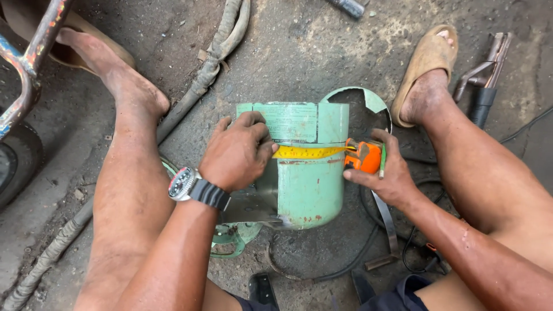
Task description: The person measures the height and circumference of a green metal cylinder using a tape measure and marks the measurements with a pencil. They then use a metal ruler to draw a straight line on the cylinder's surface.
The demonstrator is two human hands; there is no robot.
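Observation:
A pale green metal cylinder (308, 184) lies on its side on the ground between my legs, with a faded label on its upper part. My left hand (236, 152), a watch on its wrist, presses the end of a yellow measuring tape (305, 152) against the cylinder's left side. The tape stretches across the cylinder to an orange tape-measure case (363, 155), which my right hand (389, 173) grips at the cylinder's right edge. A green pen (382, 161) is tucked between that hand's fingers.
A cut green metal ring (368, 101) lies behind the cylinder, more green scrap (236, 236) in front. A welding electrode holder (487, 69) rests at the upper right, with black cables (345, 268) nearby. A wrapped hose (213, 63) runs past my left leg. A painted metal frame (26, 69) stands at the far left.

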